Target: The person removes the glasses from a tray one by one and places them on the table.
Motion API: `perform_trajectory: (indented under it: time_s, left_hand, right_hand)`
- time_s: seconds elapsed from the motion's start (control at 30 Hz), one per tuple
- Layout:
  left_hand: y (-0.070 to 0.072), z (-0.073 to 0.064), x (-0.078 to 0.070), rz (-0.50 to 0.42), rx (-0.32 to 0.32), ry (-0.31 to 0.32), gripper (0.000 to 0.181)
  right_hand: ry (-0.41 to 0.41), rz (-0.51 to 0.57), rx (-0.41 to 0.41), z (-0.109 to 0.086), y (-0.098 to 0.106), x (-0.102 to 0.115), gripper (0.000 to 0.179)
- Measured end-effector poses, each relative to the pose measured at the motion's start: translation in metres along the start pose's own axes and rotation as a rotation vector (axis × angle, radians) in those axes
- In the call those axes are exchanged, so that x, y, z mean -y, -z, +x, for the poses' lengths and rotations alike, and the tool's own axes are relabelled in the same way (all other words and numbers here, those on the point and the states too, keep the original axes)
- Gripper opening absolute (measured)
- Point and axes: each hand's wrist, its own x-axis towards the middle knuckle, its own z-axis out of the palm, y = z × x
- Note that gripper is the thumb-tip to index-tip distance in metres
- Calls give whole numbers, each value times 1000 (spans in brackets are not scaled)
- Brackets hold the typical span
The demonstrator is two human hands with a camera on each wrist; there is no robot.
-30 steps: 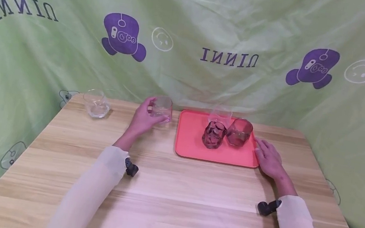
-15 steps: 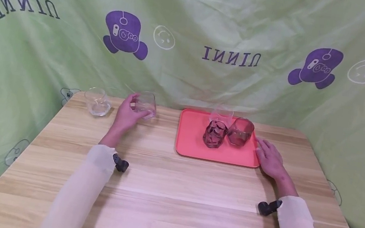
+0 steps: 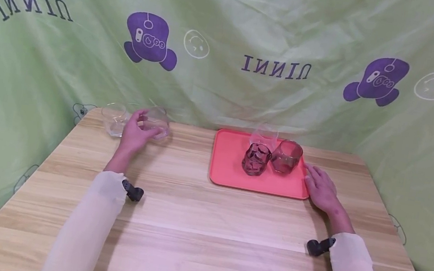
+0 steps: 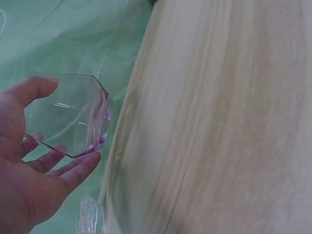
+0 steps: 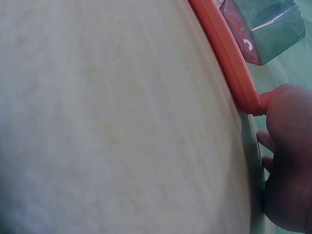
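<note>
My left hand (image 3: 134,134) grips a clear angular glass (image 3: 157,123) at the table's back left, thumb on one side and fingers on the other. In the left wrist view this glass (image 4: 73,114) lies tilted across the picture, its base tinged purple. Close to the left of that hand stands another clear glass (image 3: 112,117), partly hidden by it. My right hand (image 3: 322,191) rests at the right edge of a red tray (image 3: 226,169); in the right wrist view the thumb (image 5: 280,95) touches the tray's corner.
On the tray are a dark purple bumpy glass (image 3: 256,160), a purple-tinted smooth glass (image 3: 287,158) and a clear glass (image 3: 263,136) behind them. The wooden table (image 3: 203,235) ends at the back against a green printed curtain (image 3: 215,89).
My left hand has moved left with the clear glass, from beside the tray to near the other clear glass. The right hand and tray stay in place.
</note>
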Motion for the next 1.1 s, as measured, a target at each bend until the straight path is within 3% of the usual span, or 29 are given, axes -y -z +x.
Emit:
perform_trajectory:
  time_s: [0.57, 1.1]
  left_hand:
    - [14, 3, 8, -28, -18, 39, 88]
    - [13, -2, 13, -34, -9, 60, 90]
  right_hand:
    - [6, -6, -13, 2, 2, 2, 56]
    - [-21, 6, 2, -1, -2, -1, 57]
